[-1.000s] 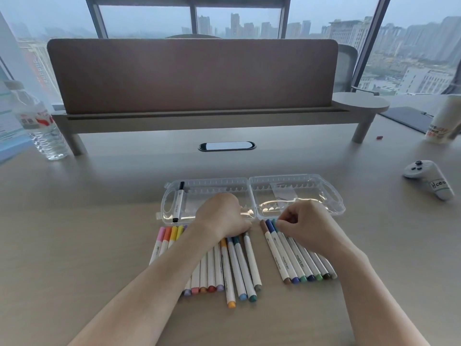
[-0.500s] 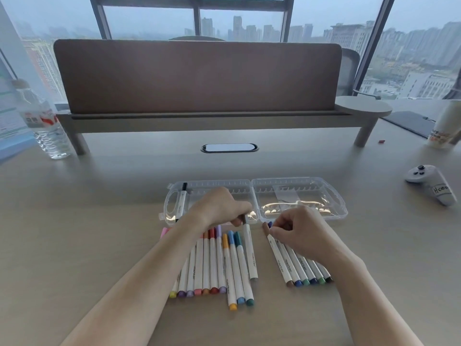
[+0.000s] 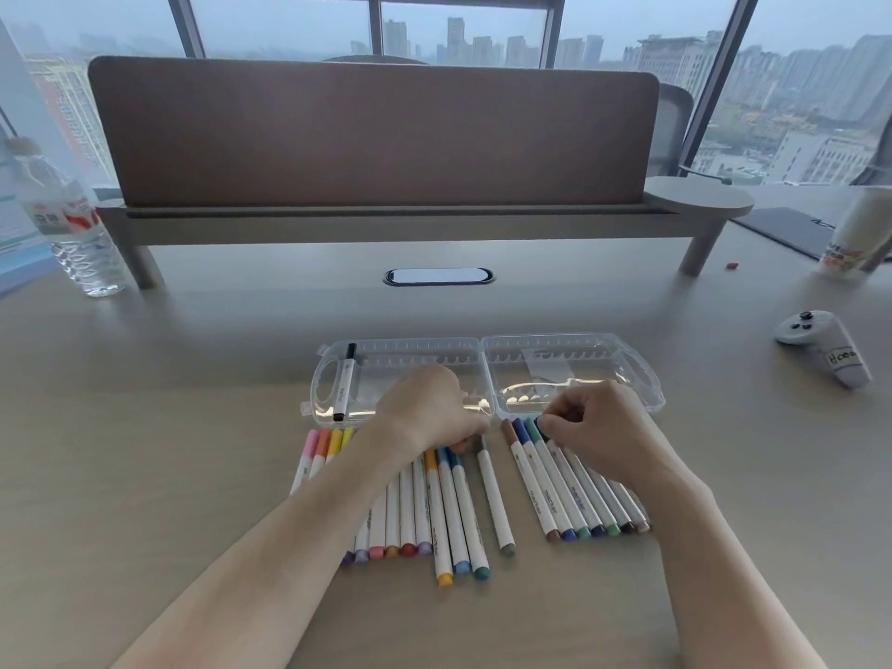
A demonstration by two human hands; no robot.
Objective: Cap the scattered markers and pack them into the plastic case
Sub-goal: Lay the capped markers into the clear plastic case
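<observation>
A clear plastic case point(image 3: 632, 366) lies open in two halves on the desk, with one black marker point(image 3: 343, 383) in its left half. Below it lie rows of white markers with coloured caps. My left hand point(image 3: 429, 408) rests curled over the tops of the left row point(image 3: 434, 514), its fingertips at the top end of a lone grey marker point(image 3: 494, 499). My right hand point(image 3: 603, 427) pinches the dark cap end of a marker in the right row point(image 3: 569, 485). My forearm hides part of the left row.
A water bottle point(image 3: 72, 234) stands at the far left and a paper cup point(image 3: 859, 229) at the far right. A grey controller point(image 3: 820, 347) lies right of the case. A desk shelf with a brown divider point(image 3: 376, 219) runs behind.
The grey marker has tilted, its top end drawn toward my left fingertips. My right hand has slid slightly right along the tops of the right row.
</observation>
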